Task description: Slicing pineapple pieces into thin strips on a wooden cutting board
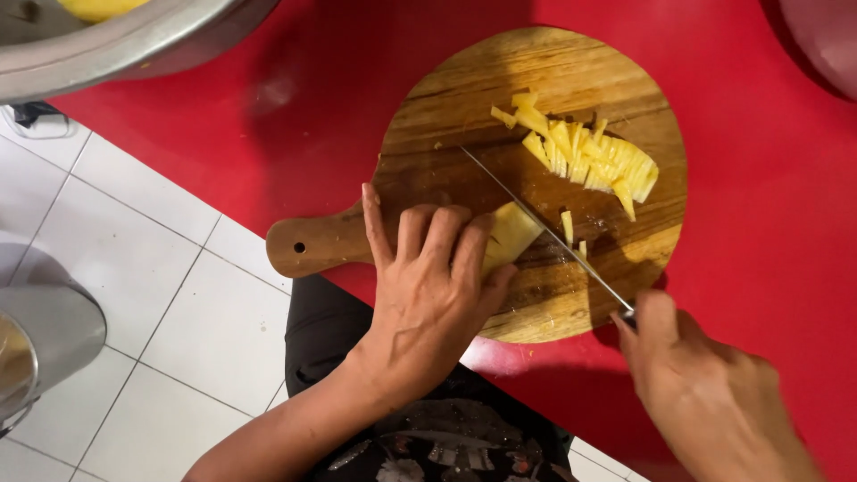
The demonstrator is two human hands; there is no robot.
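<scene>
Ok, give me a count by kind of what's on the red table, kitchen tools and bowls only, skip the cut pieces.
Round wooden cutting board: 1
Knife: 1, in the right hand
Metal bowl: 1
Total: 3
The left hand holds a yellow chunk on the board.

Red tabletop [759, 178] fills right side — white tiled floor [143, 268] at left, grey grout lines.

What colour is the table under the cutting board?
Red; the table shows best in the head view, around the board.
</scene>
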